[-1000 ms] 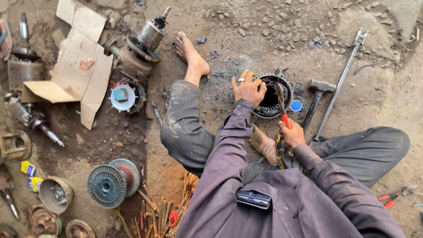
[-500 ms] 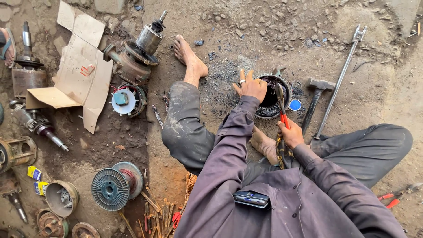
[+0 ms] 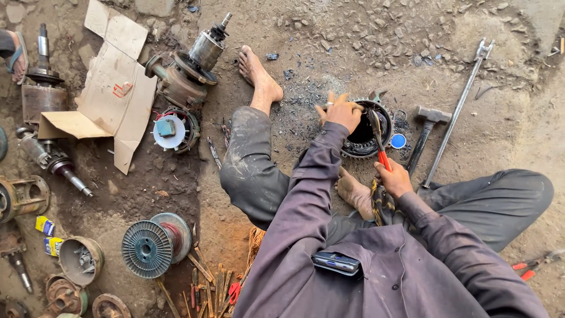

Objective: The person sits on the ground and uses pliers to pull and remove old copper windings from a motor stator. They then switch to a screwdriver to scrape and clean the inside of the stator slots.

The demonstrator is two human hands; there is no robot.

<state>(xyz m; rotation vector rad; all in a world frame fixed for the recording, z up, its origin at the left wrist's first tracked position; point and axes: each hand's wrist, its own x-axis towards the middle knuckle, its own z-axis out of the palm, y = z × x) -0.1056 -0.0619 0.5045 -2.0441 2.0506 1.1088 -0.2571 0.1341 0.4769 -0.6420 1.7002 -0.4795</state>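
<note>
I sit on dirt ground with a round black motor stator between my legs. My left hand rests on its left rim, fingers spread over the edge. My right hand grips red-handled pliers, whose jaws reach into the stator's opening. A bundle of copper wire lies just under that hand, next to my bare foot. My other foot stretches out to the upper left.
A hammer and a long metal rod lie right of the stator, a blue cap beside it. Motor parts, torn cardboard, a wire spool and loose tools fill the left side.
My left hand has slid a little left along the stator rim. The pliers stay in my right hand at the stator's opening.
</note>
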